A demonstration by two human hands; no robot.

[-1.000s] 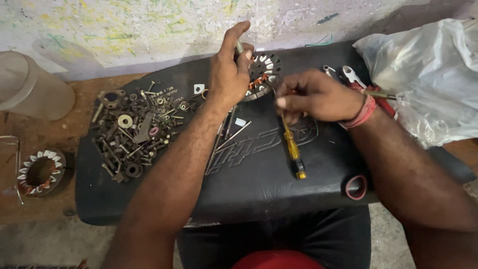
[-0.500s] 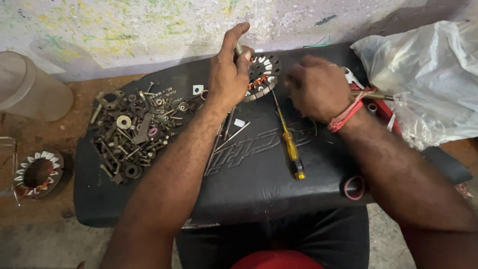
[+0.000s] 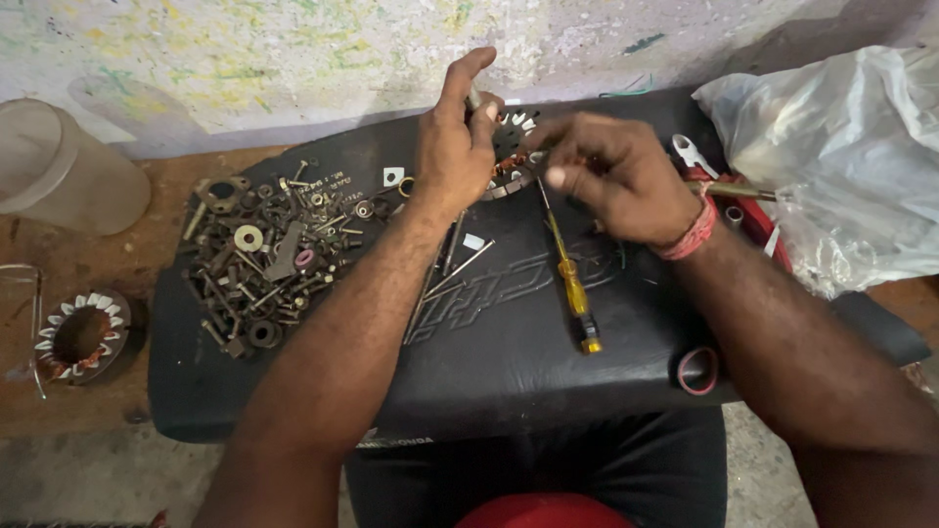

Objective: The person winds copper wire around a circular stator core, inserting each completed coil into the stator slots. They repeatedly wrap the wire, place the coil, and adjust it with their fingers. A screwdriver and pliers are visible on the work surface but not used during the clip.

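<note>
Left hand [image 3: 455,147] clamped on round copper-wound stator with white insulators [image 3: 509,156] at far edge of black padded seat [image 3: 509,342], index finger raised. Right hand [image 3: 611,176] just beside stator on its right, fingertips pinched together (on what, cannot tell). Yellow-handled screwdriver [image 3: 570,277] lying loose below right hand; heap of rusty bolts and washers [image 3: 269,259] well left.

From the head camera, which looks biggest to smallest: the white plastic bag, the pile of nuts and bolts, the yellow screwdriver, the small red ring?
1. White plastic bag
2. Pile of nuts and bolts
3. Yellow screwdriver
4. Small red ring

The bag runs out of frame, so it may be even larger.
</note>
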